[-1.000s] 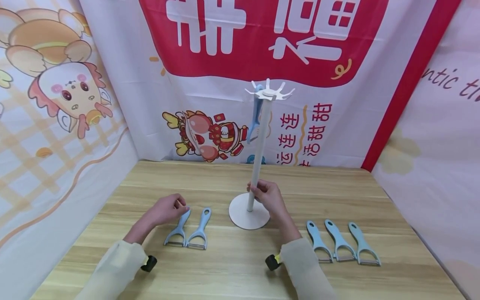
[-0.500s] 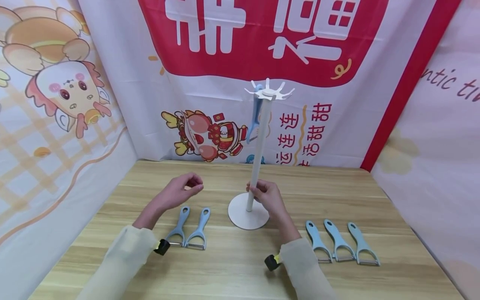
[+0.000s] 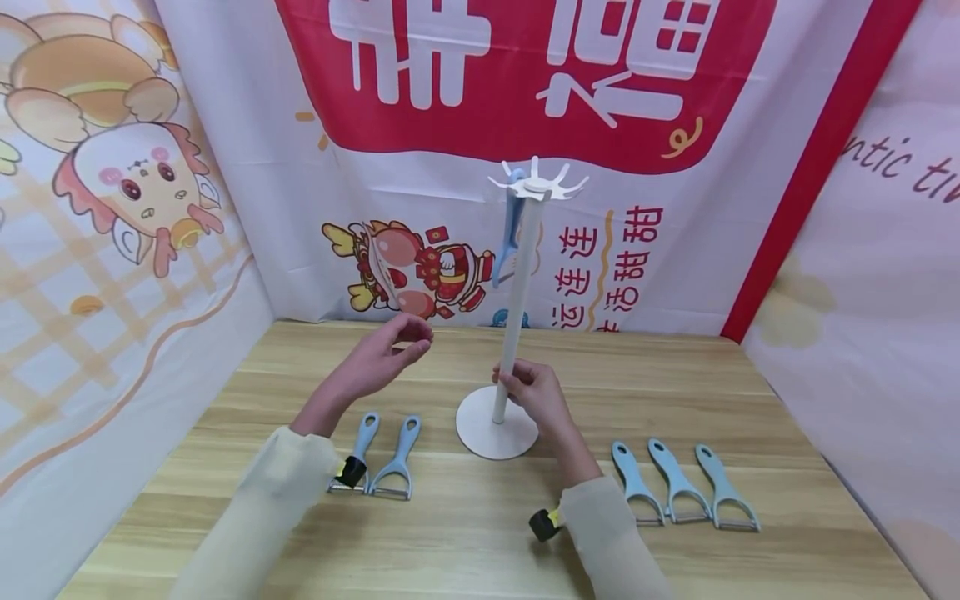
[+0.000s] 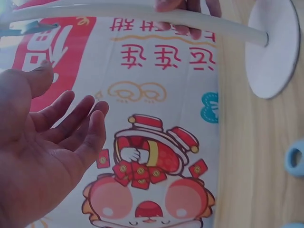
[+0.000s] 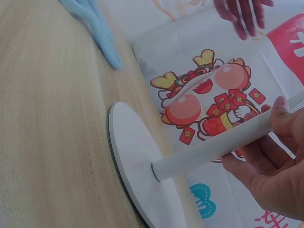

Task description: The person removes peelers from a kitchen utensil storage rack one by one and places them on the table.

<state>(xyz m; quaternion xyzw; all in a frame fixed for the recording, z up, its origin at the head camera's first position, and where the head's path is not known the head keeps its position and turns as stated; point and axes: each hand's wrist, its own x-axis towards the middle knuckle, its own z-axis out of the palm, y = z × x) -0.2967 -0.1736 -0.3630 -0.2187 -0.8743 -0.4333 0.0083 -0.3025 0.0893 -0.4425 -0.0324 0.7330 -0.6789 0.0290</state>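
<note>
My right hand (image 3: 536, 398) grips the lower pole of a white hook stand (image 3: 521, 292), just above its round base (image 3: 480, 429); the right wrist view shows thumb and fingers around the pole. One blue peeler (image 3: 510, 227) hangs from a hook at the top left of the stand. In the air left of the pole is my left hand (image 3: 378, 357), holding nothing, its fingers loosely bent as the left wrist view shows. Below it, two blue Y-shaped peelers (image 3: 403, 447) lie side by side on the wooden table, one partly covered by the wrist camera.
To the right, three more blue peelers (image 3: 675, 475) lie in a row on the wooden table (image 3: 465, 542). A printed cloth backdrop (image 3: 637, 275) rises behind the table, with cloth walls at both sides.
My left hand has lifted off the left peeler and moved up and right toward the pole, with nothing in it. The right hand keeps its grip on the stand, unmoved.
</note>
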